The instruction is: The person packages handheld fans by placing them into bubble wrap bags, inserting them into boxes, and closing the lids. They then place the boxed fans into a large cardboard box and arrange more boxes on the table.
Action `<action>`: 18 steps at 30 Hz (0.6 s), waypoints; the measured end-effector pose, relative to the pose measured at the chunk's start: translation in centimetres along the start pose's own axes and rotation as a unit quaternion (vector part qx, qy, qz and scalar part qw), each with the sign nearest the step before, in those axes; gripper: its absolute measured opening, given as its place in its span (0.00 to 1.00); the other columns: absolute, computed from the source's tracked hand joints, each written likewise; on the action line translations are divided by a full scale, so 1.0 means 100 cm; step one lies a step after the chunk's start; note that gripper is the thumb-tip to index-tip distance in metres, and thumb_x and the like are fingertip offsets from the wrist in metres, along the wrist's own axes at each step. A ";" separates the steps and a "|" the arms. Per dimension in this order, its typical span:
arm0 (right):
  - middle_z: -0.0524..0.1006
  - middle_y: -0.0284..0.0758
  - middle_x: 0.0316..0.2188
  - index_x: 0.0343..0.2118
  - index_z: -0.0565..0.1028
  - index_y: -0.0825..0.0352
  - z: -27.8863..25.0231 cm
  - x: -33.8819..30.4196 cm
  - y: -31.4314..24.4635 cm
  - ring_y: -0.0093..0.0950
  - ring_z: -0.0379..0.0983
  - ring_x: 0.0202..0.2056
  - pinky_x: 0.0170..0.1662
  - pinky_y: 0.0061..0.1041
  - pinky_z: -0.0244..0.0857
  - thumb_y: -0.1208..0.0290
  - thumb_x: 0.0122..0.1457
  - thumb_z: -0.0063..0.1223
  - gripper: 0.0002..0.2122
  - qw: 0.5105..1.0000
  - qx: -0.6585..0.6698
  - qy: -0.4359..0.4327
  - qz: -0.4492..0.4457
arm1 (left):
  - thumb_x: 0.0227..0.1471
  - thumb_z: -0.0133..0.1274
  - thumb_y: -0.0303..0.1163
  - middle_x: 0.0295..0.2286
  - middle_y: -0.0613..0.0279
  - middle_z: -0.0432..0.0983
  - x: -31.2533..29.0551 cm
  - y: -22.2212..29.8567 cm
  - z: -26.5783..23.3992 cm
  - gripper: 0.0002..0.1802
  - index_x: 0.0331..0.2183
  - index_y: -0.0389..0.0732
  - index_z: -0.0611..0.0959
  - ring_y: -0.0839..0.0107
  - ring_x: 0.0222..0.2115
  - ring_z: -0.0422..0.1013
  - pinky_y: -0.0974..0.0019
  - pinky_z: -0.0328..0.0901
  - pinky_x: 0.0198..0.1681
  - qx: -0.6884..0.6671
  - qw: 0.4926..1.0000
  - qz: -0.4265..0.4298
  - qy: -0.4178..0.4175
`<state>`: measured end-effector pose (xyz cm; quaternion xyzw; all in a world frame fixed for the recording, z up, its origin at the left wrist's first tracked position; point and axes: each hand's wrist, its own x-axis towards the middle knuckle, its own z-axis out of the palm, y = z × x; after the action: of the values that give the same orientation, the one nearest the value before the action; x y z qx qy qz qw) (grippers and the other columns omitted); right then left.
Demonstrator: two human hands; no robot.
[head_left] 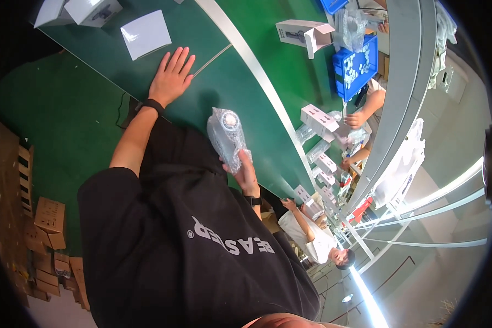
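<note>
My left hand (171,81) lies flat on the green tabletop (115,71), fingers stretched out and holding nothing. Just beyond its fingertips is a small white box (146,35). In my right hand (246,176) is a bubble-wrapped item (226,134), long in shape, with a round white end facing up. My fingers grip its lower part, close to the table's near edge. The wrap blurs the item, so its exact kind cannot be made out.
More white boxes (93,12) stand at the far left. Past a pale rail (257,65) runs a green belt with an opened white box (300,34), a blue tray (356,68) of small parts and several cartons (318,121). Other people work across and to the right; brown cartons (50,214) are stacked lower left.
</note>
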<state>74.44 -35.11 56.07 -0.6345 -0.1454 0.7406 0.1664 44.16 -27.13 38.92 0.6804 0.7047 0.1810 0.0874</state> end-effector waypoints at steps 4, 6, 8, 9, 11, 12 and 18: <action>0.74 0.40 0.51 0.61 0.63 0.65 0.001 -0.006 -0.003 0.34 0.77 0.44 0.40 0.28 0.75 0.54 0.65 0.48 0.26 0.998 0.065 0.020 -0.015 | 0.55 0.51 0.45 0.64 0.59 0.53 -0.001 -0.005 0.006 0.35 0.62 0.48 0.65 0.64 0.66 0.49 0.54 0.45 0.67 0.000 1.000 0.007 -0.016; 0.73 0.42 0.52 0.61 0.61 0.65 -0.003 -0.008 -0.009 0.38 0.76 0.45 0.40 0.29 0.75 0.53 0.65 0.48 0.27 0.994 0.091 0.047 -0.030 | 0.55 0.51 0.45 0.65 0.60 0.53 -0.001 -0.003 0.007 0.35 0.62 0.49 0.64 0.65 0.66 0.49 0.55 0.45 0.67 -0.005 1.000 0.006 -0.023; 0.72 0.43 0.52 0.61 0.61 0.65 -0.007 -0.010 -0.015 0.40 0.76 0.45 0.39 0.30 0.75 0.53 0.65 0.48 0.27 0.991 0.106 0.069 -0.037 | 0.55 0.51 0.45 0.64 0.61 0.54 0.003 -0.004 0.007 0.34 0.62 0.49 0.66 0.66 0.65 0.50 0.55 0.46 0.67 0.004 1.000 0.005 -0.012; 0.72 0.43 0.52 0.61 0.61 0.64 -0.003 -0.010 -0.023 0.40 0.76 0.45 0.39 0.30 0.75 0.52 0.65 0.49 0.27 0.990 0.107 0.080 -0.050 | 0.54 0.51 0.45 0.64 0.61 0.55 0.003 -0.008 0.004 0.34 0.61 0.50 0.67 0.66 0.65 0.51 0.55 0.46 0.67 0.012 1.000 0.002 -0.008; 0.72 0.42 0.52 0.60 0.62 0.64 0.001 -0.005 -0.037 0.39 0.76 0.44 0.39 0.30 0.74 0.52 0.64 0.50 0.28 0.985 0.108 0.108 -0.081 | 0.54 0.51 0.45 0.64 0.62 0.55 0.005 -0.008 0.007 0.34 0.61 0.50 0.66 0.66 0.65 0.51 0.55 0.46 0.67 0.003 1.000 0.005 -0.005; 0.72 0.42 0.52 0.60 0.62 0.64 0.001 -0.003 -0.043 0.39 0.76 0.44 0.39 0.30 0.74 0.52 0.64 0.50 0.28 0.985 0.107 0.112 -0.081 | 0.55 0.51 0.44 0.64 0.62 0.55 0.004 -0.008 0.008 0.34 0.62 0.50 0.66 0.67 0.65 0.51 0.55 0.46 0.67 -0.001 1.000 0.003 0.000; 0.74 0.37 0.49 0.56 0.66 0.63 -0.009 0.020 -0.075 0.35 0.76 0.41 0.39 0.29 0.73 0.55 0.64 0.51 0.23 0.977 0.123 0.132 -0.115 | 0.54 0.51 0.44 0.64 0.64 0.56 0.006 -0.011 0.008 0.32 0.60 0.51 0.68 0.68 0.64 0.52 0.55 0.48 0.66 -0.008 1.000 0.002 0.015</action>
<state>75.48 -27.50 57.39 -0.6806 -0.1019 0.6382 0.3452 43.37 -26.45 37.79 0.6784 0.7030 0.1971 0.0812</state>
